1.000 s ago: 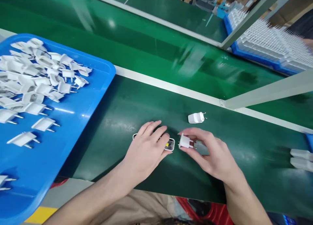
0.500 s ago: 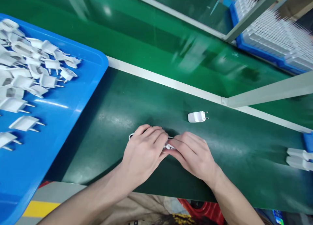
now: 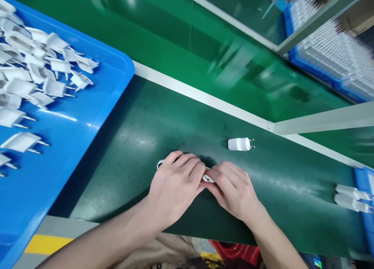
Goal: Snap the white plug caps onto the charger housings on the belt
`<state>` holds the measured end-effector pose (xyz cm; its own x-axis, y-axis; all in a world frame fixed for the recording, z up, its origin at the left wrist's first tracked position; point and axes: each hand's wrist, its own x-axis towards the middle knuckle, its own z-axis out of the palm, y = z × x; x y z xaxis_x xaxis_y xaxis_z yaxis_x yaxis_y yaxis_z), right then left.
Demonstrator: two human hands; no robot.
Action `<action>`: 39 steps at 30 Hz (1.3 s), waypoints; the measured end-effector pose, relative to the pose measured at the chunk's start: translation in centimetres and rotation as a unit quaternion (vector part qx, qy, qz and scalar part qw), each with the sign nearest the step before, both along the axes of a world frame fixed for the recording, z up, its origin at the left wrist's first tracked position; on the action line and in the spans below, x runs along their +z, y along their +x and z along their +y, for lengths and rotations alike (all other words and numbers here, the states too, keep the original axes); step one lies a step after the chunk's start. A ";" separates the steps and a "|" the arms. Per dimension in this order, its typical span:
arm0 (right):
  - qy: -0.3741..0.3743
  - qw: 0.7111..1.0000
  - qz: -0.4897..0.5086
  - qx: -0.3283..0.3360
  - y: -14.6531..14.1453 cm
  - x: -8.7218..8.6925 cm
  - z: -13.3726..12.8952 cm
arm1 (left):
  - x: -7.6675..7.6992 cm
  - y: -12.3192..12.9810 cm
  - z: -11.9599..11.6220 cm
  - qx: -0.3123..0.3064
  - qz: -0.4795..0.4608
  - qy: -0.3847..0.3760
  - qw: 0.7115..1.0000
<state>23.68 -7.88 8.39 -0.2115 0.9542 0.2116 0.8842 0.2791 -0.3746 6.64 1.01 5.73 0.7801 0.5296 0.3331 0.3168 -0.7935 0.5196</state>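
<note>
Over the green workbench (image 3: 137,117), both my hands are closed together on a white plug casing (image 3: 208,178). My left hand (image 3: 177,183) is wrapped over most of it. A rounded white end with a dark opening shows past the left fingers. At the other end my right hand (image 3: 232,187) pinches it between thumb and fingers, so most of the part is hidden. Beyond the right hand a white two-pin charger plug (image 3: 239,144) lies on its side, pins pointing right.
A blue tray (image 3: 96,101) on the left carries many loose white plug casings. Two white plugs (image 3: 347,199) lie beside a blue tray at the right edge. A pale metal rail (image 3: 204,97) and post run behind; a blue tray of upright white plugs (image 3: 330,47) stands beyond.
The view has shifted slightly. Both hands stay closed on the plug casing, and a little more of its white end shows between the fingers.
</note>
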 end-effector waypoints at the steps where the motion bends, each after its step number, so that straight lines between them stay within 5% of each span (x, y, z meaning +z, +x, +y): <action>1: 0.006 1.000 -0.002 0.003 0.0 -0.1 0.0 | 0.0 0.0 0.0 -0.002 0.000 -0.002 1.000; 17: 0.006 0.999 -0.030 0.020 0.1 -0.1 0.3 | -0.7 -0.1 -0.1 0.004 -0.008 0.032 0.999; 28: 0.156 0.981 -0.109 0.034 -0.2 -0.9 -0.6 | -0.5 -0.1 -0.5 0.016 -0.017 0.015 1.000; 30: 0.162 0.984 -0.075 -0.011 -0.3 -0.4 -1.0 | -0.5 -0.2 -0.4 0.007 -0.007 -0.001 1.000; 34: 0.075 0.985 0.074 -0.136 -0.3 1.7 -1.4 | -0.6 -0.2 -0.3 -0.010 0.006 -0.022 1.000; 39: -0.054 0.985 0.135 -0.097 -0.2 3.4 -1.5 | -0.6 -0.1 -0.2 -0.007 0.000 -0.023 1.000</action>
<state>23.52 -9.38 11.82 0.0269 0.9910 0.1308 0.7814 0.0608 -0.6211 6.52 0.78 5.12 0.7878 0.5333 0.3081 0.3063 -0.7733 0.5552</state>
